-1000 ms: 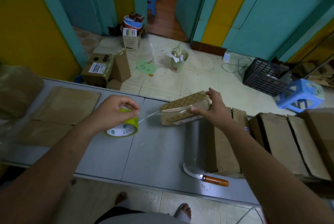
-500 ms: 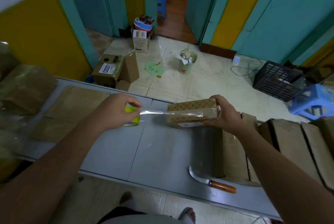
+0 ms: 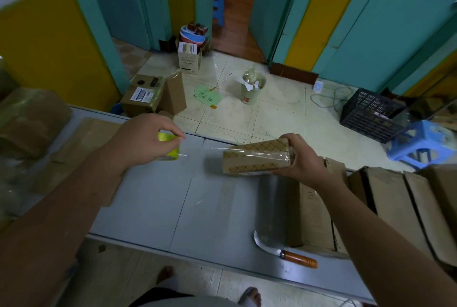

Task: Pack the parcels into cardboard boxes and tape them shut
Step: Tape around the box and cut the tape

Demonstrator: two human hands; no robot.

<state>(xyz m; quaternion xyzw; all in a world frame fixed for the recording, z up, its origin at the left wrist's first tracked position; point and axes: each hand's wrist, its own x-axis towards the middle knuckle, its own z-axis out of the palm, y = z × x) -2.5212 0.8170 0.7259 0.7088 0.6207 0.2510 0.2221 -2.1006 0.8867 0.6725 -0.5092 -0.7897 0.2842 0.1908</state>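
Observation:
My right hand (image 3: 300, 158) holds a small brown cardboard box (image 3: 254, 158) with a diamond pattern above the grey table (image 3: 173, 207). Its long side faces me, with a strip of clear tape lying across it. My left hand (image 3: 146, 138) grips a yellow-green tape roll (image 3: 170, 145) to the left of the box. A band of clear tape (image 3: 197, 153) stretches from the roll to the box.
A curved knife with an orange handle (image 3: 291, 254) lies near the table's front edge. Brown cartons (image 3: 395, 207) stand at the right, flat cardboard (image 3: 81, 143) at the left. On the floor beyond are boxes (image 3: 146, 96), a bin (image 3: 252, 89), a black crate (image 3: 371, 113) and a blue stool (image 3: 420, 143).
The box has been turned in my right hand and the tape now lies along its side. My left hand has lifted the roll off the table and kept the tape taut.

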